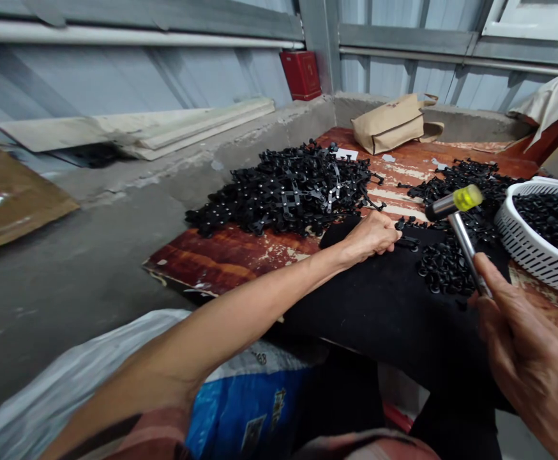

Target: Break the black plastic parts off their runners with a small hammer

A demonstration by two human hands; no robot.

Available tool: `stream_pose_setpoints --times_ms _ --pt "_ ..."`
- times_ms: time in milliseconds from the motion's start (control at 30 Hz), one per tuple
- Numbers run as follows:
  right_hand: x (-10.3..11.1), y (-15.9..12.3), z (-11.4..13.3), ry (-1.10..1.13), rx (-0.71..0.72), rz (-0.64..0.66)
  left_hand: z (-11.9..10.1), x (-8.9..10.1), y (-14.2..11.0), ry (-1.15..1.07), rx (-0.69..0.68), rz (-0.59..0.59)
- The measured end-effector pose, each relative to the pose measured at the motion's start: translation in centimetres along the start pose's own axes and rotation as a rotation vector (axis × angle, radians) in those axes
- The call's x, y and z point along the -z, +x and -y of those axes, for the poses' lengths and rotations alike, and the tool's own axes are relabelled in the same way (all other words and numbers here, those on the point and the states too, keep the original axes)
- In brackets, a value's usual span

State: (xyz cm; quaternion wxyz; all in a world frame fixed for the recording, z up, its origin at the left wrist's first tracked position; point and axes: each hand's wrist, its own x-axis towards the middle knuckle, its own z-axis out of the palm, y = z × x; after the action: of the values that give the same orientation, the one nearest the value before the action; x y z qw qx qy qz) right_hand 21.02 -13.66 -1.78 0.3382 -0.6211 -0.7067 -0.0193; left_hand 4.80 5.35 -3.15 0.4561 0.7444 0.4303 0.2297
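My right hand is wrapped round the metal handle of a small mallet. The mallet's head, black with a yellow face, is raised above the black mat. On the mat's far part, my left hand is closed, with its fingertips at a small black linkage piece. The fingers partly hide that piece. Right of it lies a small heap of round black parts. Behind my left hand rises a large pile of black jointed linkages, some with silvery rivets.
A white plastic basket full of black parts stands at the right. More black pieces lie behind the mallet. A beige bag sits at the back of the worn red-brown table. A concrete ledge and boards run along the left.
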Motion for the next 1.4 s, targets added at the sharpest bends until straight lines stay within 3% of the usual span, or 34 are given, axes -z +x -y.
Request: stream_pose_setpoints --times_ms 200,400,533,667,800,933,1033,1100,1233,1333,1400 --pt "-1.6 -0.4 -2.6 -0.093 -0.04 0.125 -1.0 0.3 -0.6 0.047 0.038 0.008" --pt "-0.8 -0.2 -1.7 -0.113 -0.007 0.087 -0.8 0.3 -0.5 -0.027 0.016 0.027" --pt "-1.0 -0.3 -1.6 -0.149 0.013 0.171 -0.9 0.2 -0.5 -0.015 0.012 0.004" --pt "-0.8 -0.6 -1.6 -0.166 0.011 0.064 -1.1 0.2 -0.6 -0.02 0.009 -0.009" --pt "-0.3 -0.7 -1.6 -0.186 0.042 0.142 -0.9 -0.1 -0.6 0.008 -0.005 -0.036" --pt "-0.5 -0.5 -1.3 -0.166 0.043 0.031 -0.5 -0.5 -0.2 0.036 -0.013 -0.054" --pt "-0.6 -0.2 -1.0 -0.157 0.058 0.133 -0.4 -0.5 0.1 0.064 -0.037 -0.046" --pt "-0.1 -0.4 -1.0 -0.143 0.058 0.134 -0.4 -0.1 -0.1 0.08 -0.056 -0.038" --pt "1.9 -3.3 -1.9 -0.196 0.063 0.004 -0.8 1.3 -2.4 0.118 -0.2 0.114" --pt "2.5 -6.6 -3.1 -0.163 0.107 0.069 -1.1 1.5 -5.0 0.193 -0.209 0.257" --pt "2.3 -8.0 -3.6 -0.186 0.061 0.104 -1.2 1.0 -6.3 0.238 -0.231 0.307"
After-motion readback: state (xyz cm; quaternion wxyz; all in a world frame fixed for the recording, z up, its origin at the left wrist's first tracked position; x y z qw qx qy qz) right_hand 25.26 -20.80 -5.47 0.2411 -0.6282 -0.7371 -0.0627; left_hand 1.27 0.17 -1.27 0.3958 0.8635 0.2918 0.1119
